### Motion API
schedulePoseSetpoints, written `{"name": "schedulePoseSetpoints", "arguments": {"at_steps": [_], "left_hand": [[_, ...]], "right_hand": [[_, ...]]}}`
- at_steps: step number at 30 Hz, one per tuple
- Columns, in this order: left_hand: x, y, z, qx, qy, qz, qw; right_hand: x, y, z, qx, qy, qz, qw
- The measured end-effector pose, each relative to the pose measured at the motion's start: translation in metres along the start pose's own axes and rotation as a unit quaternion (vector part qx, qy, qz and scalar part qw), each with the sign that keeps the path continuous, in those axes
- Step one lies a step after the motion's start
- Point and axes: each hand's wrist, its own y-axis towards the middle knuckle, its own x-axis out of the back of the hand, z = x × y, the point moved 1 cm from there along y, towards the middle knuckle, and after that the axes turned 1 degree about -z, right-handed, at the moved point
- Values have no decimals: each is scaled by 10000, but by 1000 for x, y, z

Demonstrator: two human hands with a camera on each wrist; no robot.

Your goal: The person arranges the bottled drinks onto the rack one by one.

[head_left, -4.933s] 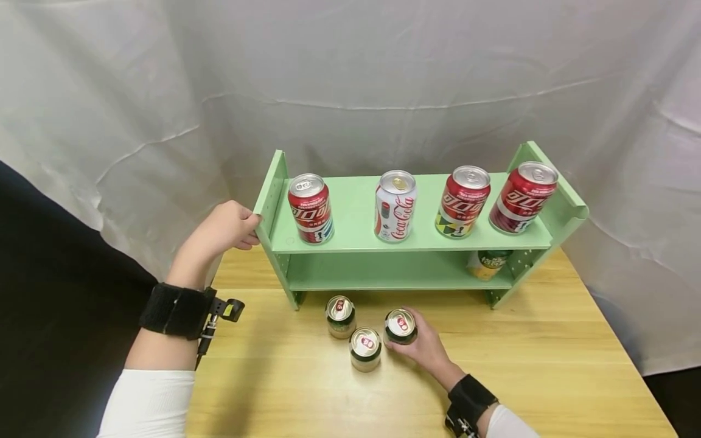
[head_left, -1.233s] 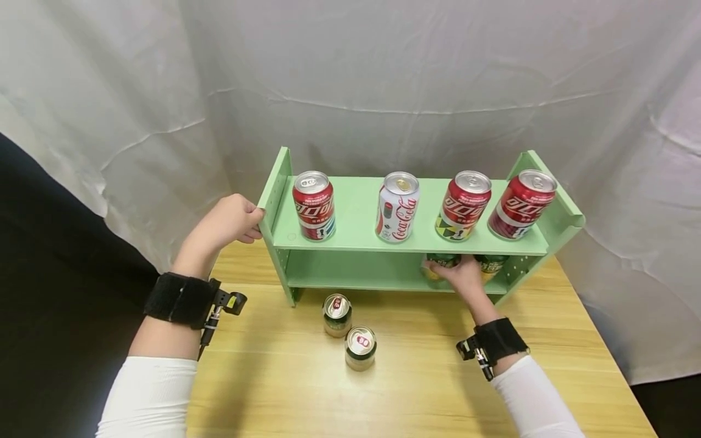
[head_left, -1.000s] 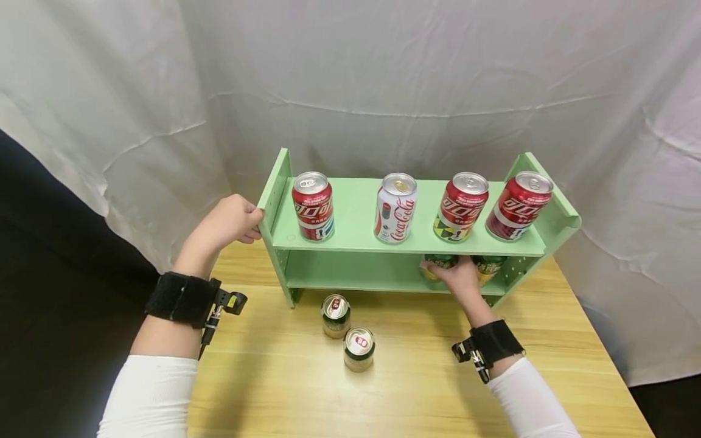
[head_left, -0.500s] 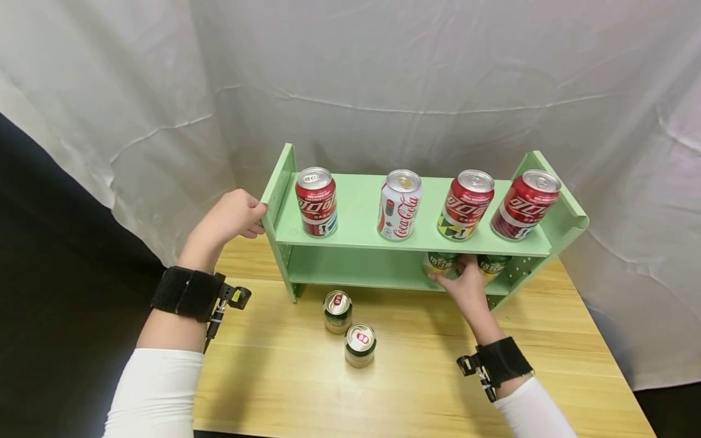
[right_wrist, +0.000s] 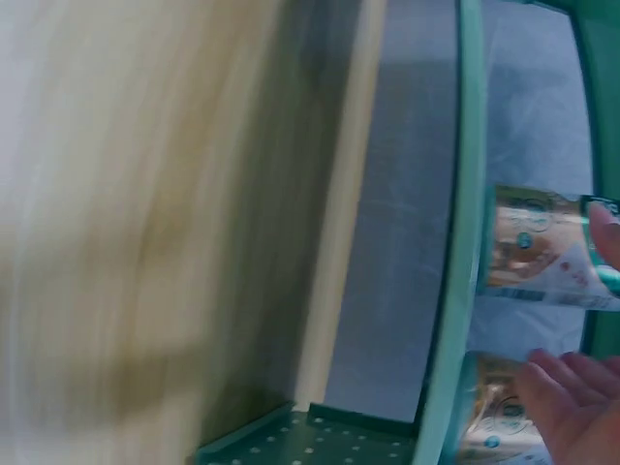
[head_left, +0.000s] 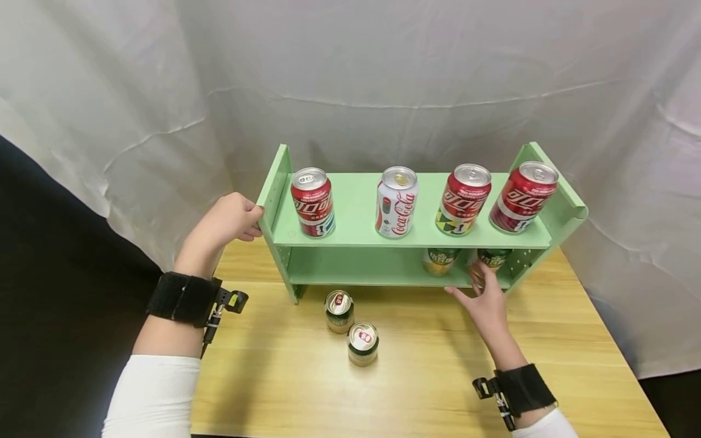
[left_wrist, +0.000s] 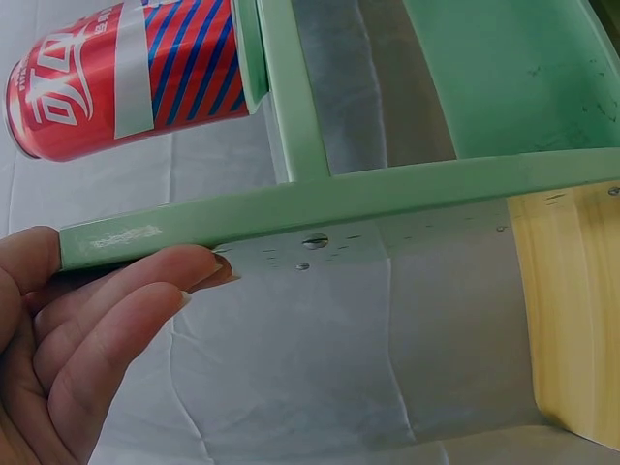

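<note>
My left hand (head_left: pixel 232 219) pinches the left side panel (left_wrist: pixel 320 208) of a green two-tier shelf (head_left: pixel 350 246), thumb and fingers on opposite faces. At the front of the lower tier my right hand (head_left: pixel 487 301) holds nothing; its thumb and fingers are spread apart. Two green-and-yellow drink cans stand upright on that tier. The left can (head_left: pixel 439 263) is clear of the hand, while the fingers overlap the right can (head_left: pixel 495 258) in the head view. Two more cans of similar look, a rear can (head_left: pixel 339 311) and a front can (head_left: pixel 362 344), stand upright on the table.
On the upper tier stand a red Coca-Cola can (head_left: pixel 313 204) at the left, a white Coca-Cola can (head_left: pixel 397 204) near the middle and two more red cans (head_left: pixel 464 201) at the right. The wooden table (head_left: pixel 416 389) extends in front; a pale curtain (head_left: pixel 383 73) hangs behind.
The right hand carried a third can from the table to the lower tier beside the other one. It has let go and drawn back toward me. The left hand keeps its grip.
</note>
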Motion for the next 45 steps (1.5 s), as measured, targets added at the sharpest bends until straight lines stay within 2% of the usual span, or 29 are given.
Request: {"name": "schedulePoseSetpoints", "arguments": {"at_steps": [3,6,14,20,25,32,40,45], "left_hand": [[-1,-2,2,3,16,-39,10000],[-2,-2,2,-16,-8,-60,10000],[-3,-2,1,-41,-2,-81,10000],[-2,-1,3,-41,-61,-89,9999],[-3,0,3,-89,-111,-104,9998],[-4,0,4,-69,-122,-102,9998],[-4,-1,5,-122,-153,-168,9997],[-4,-1,4,-122,-105,-185,9997]], "right_hand": [[1,-6,-4,403,-245,-119,9988],[1,-12,-7,628,-396,-135,9971],[-5,-26,-11,968,-68,434,9943],[-22,-33,-6,1434,58,579,9880],[-34,-38,3,1863,22,514,9812],[-46,-42,9,2058,92,545,9770],[-64,-52,16,2493,246,882,9641],[-74,-57,21,2535,374,1070,9607]]}}
